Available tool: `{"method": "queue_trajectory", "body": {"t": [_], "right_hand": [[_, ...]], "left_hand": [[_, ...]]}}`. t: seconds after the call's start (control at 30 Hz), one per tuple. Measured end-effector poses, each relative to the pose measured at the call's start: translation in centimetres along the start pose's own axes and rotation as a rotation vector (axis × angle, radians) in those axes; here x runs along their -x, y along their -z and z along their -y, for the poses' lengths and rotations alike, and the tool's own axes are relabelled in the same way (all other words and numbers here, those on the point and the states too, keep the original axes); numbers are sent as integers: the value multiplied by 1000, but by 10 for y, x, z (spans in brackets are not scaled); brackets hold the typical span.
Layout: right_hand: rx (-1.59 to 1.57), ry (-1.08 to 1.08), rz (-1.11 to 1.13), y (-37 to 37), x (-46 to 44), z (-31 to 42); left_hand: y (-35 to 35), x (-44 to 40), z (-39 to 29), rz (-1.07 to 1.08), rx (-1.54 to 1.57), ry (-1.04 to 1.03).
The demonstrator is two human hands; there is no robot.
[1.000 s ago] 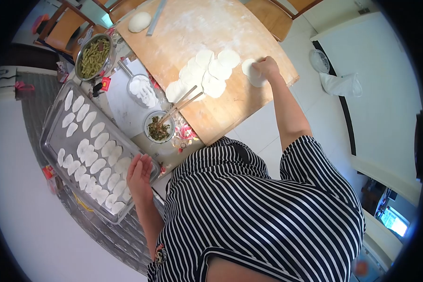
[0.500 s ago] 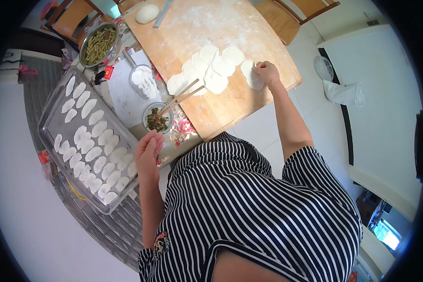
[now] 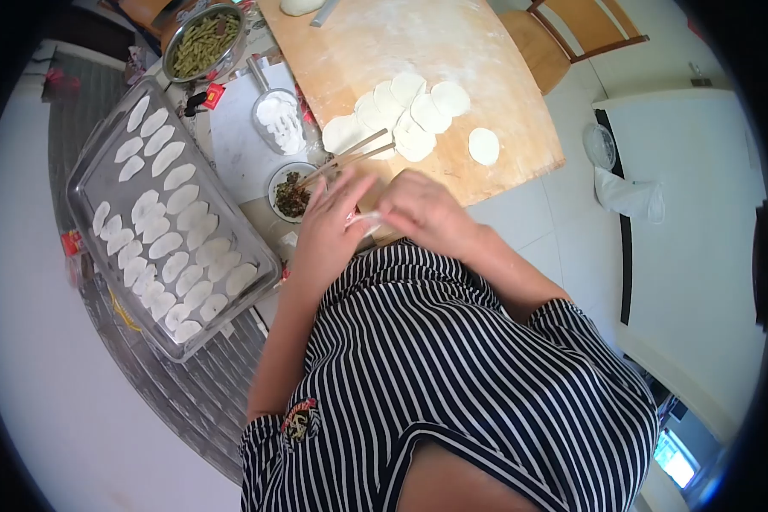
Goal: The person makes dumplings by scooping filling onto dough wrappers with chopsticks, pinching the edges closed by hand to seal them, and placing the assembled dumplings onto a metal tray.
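Note:
In front of my waist, my right hand (image 3: 427, 213) is closed on a white dumpling wrapper (image 3: 365, 224), seen nearly edge-on. My left hand (image 3: 333, 224) meets it from the other side, fingers stretched and somewhat blurred; whether it grips the wrapper is unclear. Just beyond sits a bowl of chopped filling (image 3: 291, 198) with wooden chopsticks (image 3: 350, 154) resting in it. Overlapping round wrappers (image 3: 392, 107) lie on the floured wooden board (image 3: 452, 43), and a single wrapper (image 3: 484, 147) lies apart on its right side.
Rows of shaped dumplings (image 3: 179, 177) fill much of a metal tray (image 3: 269, 264) on the left. A scoop of flour (image 3: 278, 121) rests on white paper. Behind stands a bowl of green pods (image 3: 203, 47). A dough lump (image 3: 301, 7) sits at the board's far edge.
My right hand has come back from the board's right side with one wrapper; one of the two there is gone. My left hand has moved right to meet it, and the view has shifted.

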State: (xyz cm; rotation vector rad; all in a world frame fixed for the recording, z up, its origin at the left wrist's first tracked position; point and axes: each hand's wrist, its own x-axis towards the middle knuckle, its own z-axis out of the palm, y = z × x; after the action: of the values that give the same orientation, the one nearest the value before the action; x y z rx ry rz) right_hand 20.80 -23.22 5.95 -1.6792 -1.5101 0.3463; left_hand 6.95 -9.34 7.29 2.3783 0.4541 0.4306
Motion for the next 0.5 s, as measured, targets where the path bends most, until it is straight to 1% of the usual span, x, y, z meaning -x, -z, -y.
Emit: {"method": "queue_trajectory", "body": {"t": [0.03,0.07,0.1,0.13,0.17,0.2,0.23,0.27,0.3,0.33,0.37,0.4,0.47,0.5], "right_hand": [[-111,26,6,-6,-2,5],[-118,36,16,-10,-2,2],[-330,-271,53,-18,3,-4],[-535,-580,93,-27,8,-11],[-647,-773,79,-37,10,-29],[-654,-767,90,-43,10,-45],[-752,-864,17,-49,9,-60],[-848,-961,-57,-51,2,-67],[-852,-955,-44,-54,-6,-73],[-902,-898,-127,-58,-16,-74],[-952,-843,-210,-61,-25,-76],[-957,-844,-199,-63,-34,-81],[-965,-672,65,-67,-52,-87],[-972,-654,59,-75,-58,-85]], "left_hand": [[-5,8,21,110,131,52],[-3,10,27,219,263,102],[0,18,25,213,451,415],[4,25,27,200,445,424],[7,33,33,103,557,550],[10,42,41,6,668,675],[11,57,61,-35,845,801],[15,64,66,-47,841,806],[19,71,69,-256,1111,828],[24,78,74,-473,1378,831],[33,83,83,-401,1546,803],[36,89,87,-413,1542,807],[44,91,85,-574,1742,835],[46,93,87,-586,1739,835]]}}
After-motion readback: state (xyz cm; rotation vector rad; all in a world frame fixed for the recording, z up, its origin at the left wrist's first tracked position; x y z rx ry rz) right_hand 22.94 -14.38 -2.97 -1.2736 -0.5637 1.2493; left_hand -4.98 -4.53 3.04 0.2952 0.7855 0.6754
